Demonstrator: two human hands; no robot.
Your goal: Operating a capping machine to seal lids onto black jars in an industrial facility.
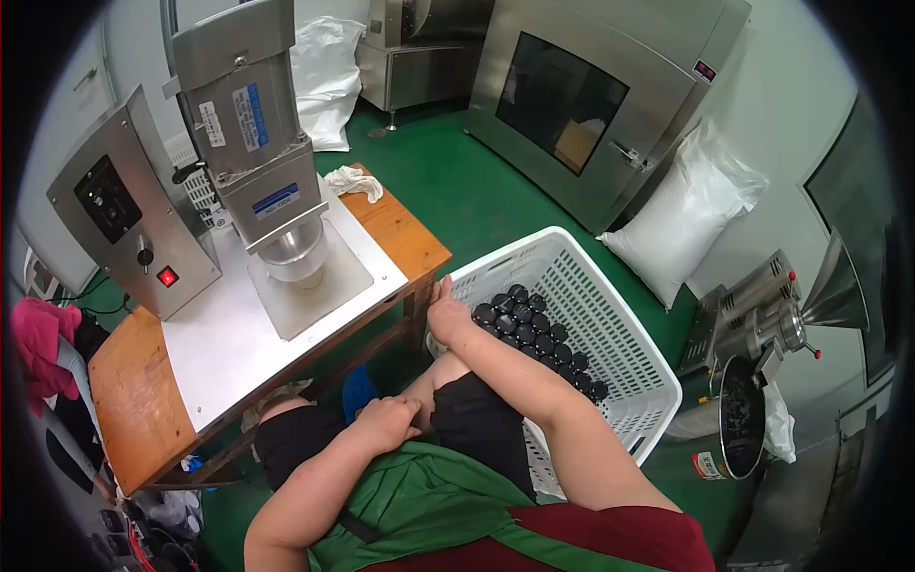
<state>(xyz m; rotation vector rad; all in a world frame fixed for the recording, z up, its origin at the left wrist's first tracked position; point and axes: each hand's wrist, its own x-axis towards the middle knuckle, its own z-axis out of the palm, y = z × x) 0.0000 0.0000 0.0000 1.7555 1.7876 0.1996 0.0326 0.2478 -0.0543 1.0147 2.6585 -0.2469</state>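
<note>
My left hand rests on my lap, at the edge of the green apron. Its fingers are curled in against my thigh, and whatever they may hold is hidden. To the right, my right hand is at the near left rim of a white plastic basket, close to the table corner, with its fingers bent over that rim and partly out of sight. Inside the basket lies a heap of round black lidded pieces; my right forearm covers part of it.
On the wooden table at left stands a metal press-like machine beside a control box with a lit red switch. A white cloth lies behind. Beyond are a steel cabinet, a white sack and a funnel machine.
</note>
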